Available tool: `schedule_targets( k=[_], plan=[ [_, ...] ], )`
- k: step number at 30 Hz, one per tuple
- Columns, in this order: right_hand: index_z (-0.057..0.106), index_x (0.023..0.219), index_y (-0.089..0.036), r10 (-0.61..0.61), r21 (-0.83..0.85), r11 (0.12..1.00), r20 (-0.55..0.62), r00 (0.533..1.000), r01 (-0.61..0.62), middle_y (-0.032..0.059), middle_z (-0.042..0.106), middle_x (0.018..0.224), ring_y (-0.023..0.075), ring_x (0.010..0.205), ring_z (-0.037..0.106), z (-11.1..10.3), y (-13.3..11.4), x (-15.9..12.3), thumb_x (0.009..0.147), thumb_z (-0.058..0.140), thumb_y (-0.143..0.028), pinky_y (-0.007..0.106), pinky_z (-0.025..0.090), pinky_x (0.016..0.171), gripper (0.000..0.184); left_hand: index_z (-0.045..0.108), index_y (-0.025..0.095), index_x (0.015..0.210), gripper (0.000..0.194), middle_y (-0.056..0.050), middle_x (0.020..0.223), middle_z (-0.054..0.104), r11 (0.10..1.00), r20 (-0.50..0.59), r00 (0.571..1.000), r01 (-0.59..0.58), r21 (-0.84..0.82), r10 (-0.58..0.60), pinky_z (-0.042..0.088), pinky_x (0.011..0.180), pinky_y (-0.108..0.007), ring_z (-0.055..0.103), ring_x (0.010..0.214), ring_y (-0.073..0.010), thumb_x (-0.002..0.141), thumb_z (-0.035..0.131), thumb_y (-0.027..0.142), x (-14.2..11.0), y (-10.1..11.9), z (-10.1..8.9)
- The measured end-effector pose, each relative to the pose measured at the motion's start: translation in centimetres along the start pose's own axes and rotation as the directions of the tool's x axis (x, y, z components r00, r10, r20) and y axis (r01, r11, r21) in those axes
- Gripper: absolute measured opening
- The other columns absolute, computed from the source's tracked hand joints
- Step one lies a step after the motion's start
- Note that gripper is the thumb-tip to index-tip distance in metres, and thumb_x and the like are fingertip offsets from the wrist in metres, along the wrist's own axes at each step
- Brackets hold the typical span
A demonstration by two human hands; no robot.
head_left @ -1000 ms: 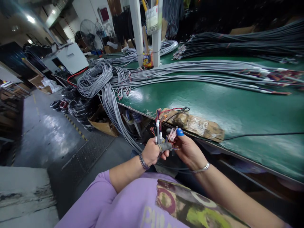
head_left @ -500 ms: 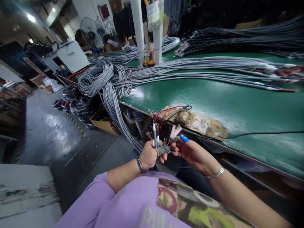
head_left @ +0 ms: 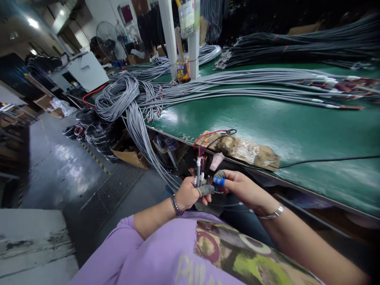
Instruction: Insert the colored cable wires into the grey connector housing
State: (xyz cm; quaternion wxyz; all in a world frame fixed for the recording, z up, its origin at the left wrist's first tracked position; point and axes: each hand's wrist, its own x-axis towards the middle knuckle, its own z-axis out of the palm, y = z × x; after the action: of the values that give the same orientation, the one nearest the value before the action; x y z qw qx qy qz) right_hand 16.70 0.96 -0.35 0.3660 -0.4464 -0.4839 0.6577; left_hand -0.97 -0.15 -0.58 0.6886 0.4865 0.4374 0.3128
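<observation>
Left hand: grip closed round gray cables, long axis pointing toward bench. Colored wires lie between hands, just left of right hand, its grip narrow (can't tell if it's pinching any).

the cable coil lies on the bench, left of the post and board.

Left hand holding grey cables with coloured wires, right hand just beside, green table with cable bundles
</observation>
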Motion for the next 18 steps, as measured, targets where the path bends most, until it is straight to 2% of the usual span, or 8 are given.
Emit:
schedule_targets(
  k=[2,4,8,12,15,18],
  plan=[
    [0.064,0.063,-0.017,-0.003,-0.025,1.0,0.023,1.0,0.004,-0.0009,0.056,0.056,0.0106,0.05,0.044,0.4,-0.2,0.1,0.062,0.08,-0.049,0.025,0.035,0.049,0.035,0.057,0.013,0.056,0.049,-0.002,0.049,0.058,0.997,0.109,0.993,0.043,0.069,-0.051,0.037,0.039,-0.02,0.051,0.038,-0.0087,0.063,0.074,0.058,-0.1,0.3,-0.1],
    [0.064,0.063,-0.018,-0.002,-0.012,1.0,0.022,1.0,0.002,-0.0009,0.056,0.055,0.0107,0.05,0.044,0.6,-0.2,0.1,0.062,0.08,-0.049,0.025,0.035,0.048,0.035,0.058,0.013,0.057,0.046,-0.003,0.049,0.059,0.992,0.138,0.987,0.061,0.107,-0.076,0.035,0.039,-0.02,0.051,0.038,-0.009,0.064,0.074,0.056,-0.1,0.3,-0.2],
    [0.059,0.058,-0.018,0.007,0.13,0.992,-0.078,0.997,0.003,-0.0028,0.051,0.052,0.0094,0.049,0.041,0.2,0.3,-0.1,0.062,0.079,-0.054,0.024,0.036,0.048,0.041,0.054,0.015,0.062,0.044,-0.001,0.049,0.059,1.0,-0.035,0.999,0.015,-0.018,-0.016,0.033,0.036,-0.019,0.05,0.035,-0.0086,0.065,0.074,0.054,0.4,-0.3,-0.3],
    [0.065,0.074,-0.019,0.097,0.197,0.977,-0.073,0.993,-0.081,-0.0014,0.057,0.062,0.011,0.054,0.048,0.3,1.1,-0.8,0.058,0.083,-0.051,0.026,0.042,0.052,0.04,0.052,0.015,0.067,0.044,0.0,0.049,0.059,0.99,-0.165,0.986,-0.03,-0.141,0.006,0.033,0.036,-0.018,0.05,0.035,-0.0089,0.064,0.074,0.053,0.9,-0.5,0.0],
    [0.066,0.076,-0.019,0.02,0.141,0.99,-0.135,0.991,-0.001,0.0002,0.061,0.067,0.0122,0.059,0.05,1.0,1.5,-1.0,0.056,0.085,-0.047,0.026,0.042,0.053,0.039,0.052,0.015,0.069,0.045,0.001,0.047,0.058,0.986,-0.193,0.981,-0.039,-0.161,0.008,0.032,0.036,-0.018,0.051,0.035,-0.0092,0.063,0.075,0.054,1.0,-0.4,0.2],
    [0.065,0.069,-0.019,-0.064,0.109,0.991,-0.163,0.985,0.083,-0.0008,0.059,0.062,0.0116,0.057,0.048,1.5,1.6,-0.8,0.059,0.083,-0.048,0.025,0.04,0.053,0.036,0.053,0.014,0.067,0.048,-0.001,0.048,0.059,0.99,-0.135,0.991,-0.01,-0.142,-0.009,0.034,0.037,-0.019,0.052,0.036,-0.0096,0.062,0.075,0.056,0.8,-0.4,0.1]
  ],
)
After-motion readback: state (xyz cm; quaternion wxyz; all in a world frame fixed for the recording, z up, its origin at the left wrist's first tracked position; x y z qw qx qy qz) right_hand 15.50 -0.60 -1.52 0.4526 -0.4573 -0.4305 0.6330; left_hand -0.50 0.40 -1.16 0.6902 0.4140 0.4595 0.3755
